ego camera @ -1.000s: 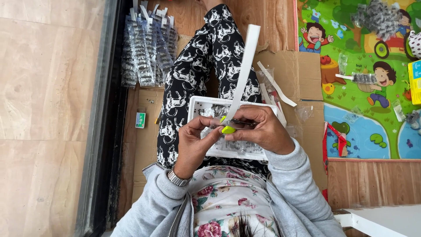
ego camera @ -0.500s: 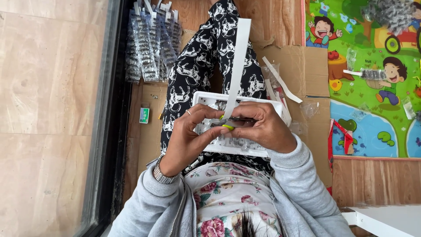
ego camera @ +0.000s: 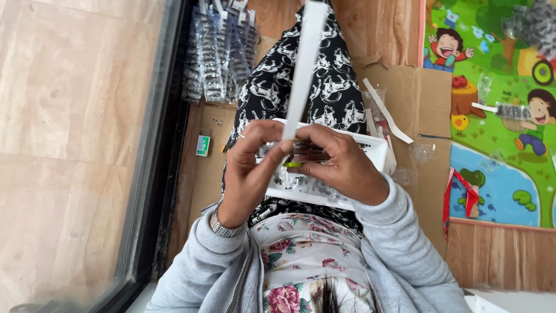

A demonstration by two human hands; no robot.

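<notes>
Left hand (ego camera: 250, 174): fingers pinched on the lower end of a long white strip (ego camera: 303, 64) that rises upright over the lap.
Right hand (ego camera: 341, 168): fingers closed around a small dark piece, touching the left fingertips.
White tray (ego camera: 379, 152): rests on the lap, under both hands.
Clear packets (ego camera: 220, 49): stacked on the cardboard, well apart.

We see a long white strip (ego camera: 303, 64) rising from frame centre to the top edge, slightly tilted, a dark small-parts cluster (ego camera: 310, 152) at its base, a white tray (ego camera: 370, 152) beneath, mid-frame, on our lap
</notes>
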